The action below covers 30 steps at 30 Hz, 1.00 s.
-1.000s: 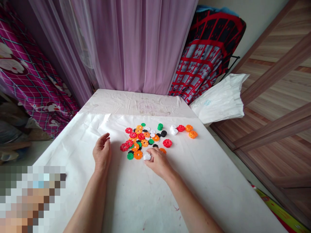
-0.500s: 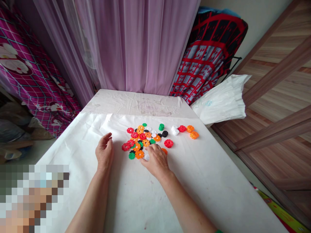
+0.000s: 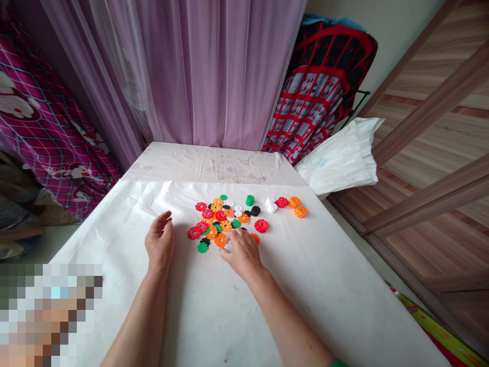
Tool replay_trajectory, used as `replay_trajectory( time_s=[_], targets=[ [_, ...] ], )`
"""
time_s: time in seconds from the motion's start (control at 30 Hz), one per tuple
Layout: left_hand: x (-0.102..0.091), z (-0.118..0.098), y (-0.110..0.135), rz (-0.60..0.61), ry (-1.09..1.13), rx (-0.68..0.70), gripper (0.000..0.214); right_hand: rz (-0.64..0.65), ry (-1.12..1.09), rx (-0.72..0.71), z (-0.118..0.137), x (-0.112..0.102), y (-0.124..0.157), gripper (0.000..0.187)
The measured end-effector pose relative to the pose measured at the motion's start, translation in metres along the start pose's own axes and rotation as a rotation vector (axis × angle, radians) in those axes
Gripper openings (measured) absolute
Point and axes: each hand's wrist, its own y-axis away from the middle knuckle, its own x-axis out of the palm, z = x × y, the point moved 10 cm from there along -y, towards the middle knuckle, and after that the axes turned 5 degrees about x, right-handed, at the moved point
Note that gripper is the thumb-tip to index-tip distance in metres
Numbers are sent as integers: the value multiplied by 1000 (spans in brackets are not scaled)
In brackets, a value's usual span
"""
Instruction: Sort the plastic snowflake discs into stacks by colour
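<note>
My right hand (image 3: 242, 251) is at the near edge of a loose pile of notched, flower-shaped plastic discs. Its thumb and fingers close on an orange disc (image 3: 220, 240), which looks slightly tilted. A white disc (image 3: 228, 246) shows partly beneath these fingers. Left of the pile, my left hand (image 3: 159, 240) rests on its side on the table, fingers loosely curved and apart, holding nothing. Closest to it lie a red disc (image 3: 193, 232) and a green disc (image 3: 202, 247). Some discs behind my right hand are hidden.
Small same-coloured stacks stand right of the pile: green (image 3: 249, 200), black (image 3: 255, 210), white (image 3: 271, 205), red (image 3: 262, 226) and orange (image 3: 301, 211). A white cloth covers the table (image 3: 214, 316). A white bag (image 3: 344, 158) sits by the right edge, and purple curtains (image 3: 214, 71) hang behind.
The orange disc has shifted slightly right, into my right hand's fingers. My left hand keeps nearly the same pose. The whole view has moved a little.
</note>
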Motion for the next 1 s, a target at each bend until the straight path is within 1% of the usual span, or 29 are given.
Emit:
replay_trajectory(
  time_s=[0.07,0.2,0.3,0.43,0.53,0.63,0.7,0.77,0.83,0.87,0.93,1.0],
  targets=[
    [0,0,0,3,-5,1,37,-12,-16,-14,-4,-5,2,19],
    [-1,-1,0,2,-23,-2,38,21,15,-85,8,-5,0,22],
    [-1,-1,1,5,-22,-12,37,44,63,-67,16,1,-7,21],
    [-1,2,0,8,-32,-16,37,36,100,-58,23,7,-16,23],
    [-1,5,0,10,-31,-16,38,11,73,-47,20,2,-15,27],
    [-1,6,0,12,-26,-20,37,-49,25,-9,-2,-14,-9,30],
    [-1,3,0,14,-32,-18,38,-92,11,32,-25,-27,-4,30],
    [0,-1,1,15,-39,-11,37,-108,21,105,-53,-35,1,28],
    [0,-4,2,10,-49,-9,36,-94,44,181,-77,-36,6,27],
    [0,-6,3,6,-51,-10,35,-82,55,209,-85,-35,7,27],
    [0,-8,3,3,-57,-12,35,-63,75,234,-92,-32,9,27],
    [0,-8,3,6,-62,-13,36,-54,92,231,-91,-28,9,23]
  ],
)
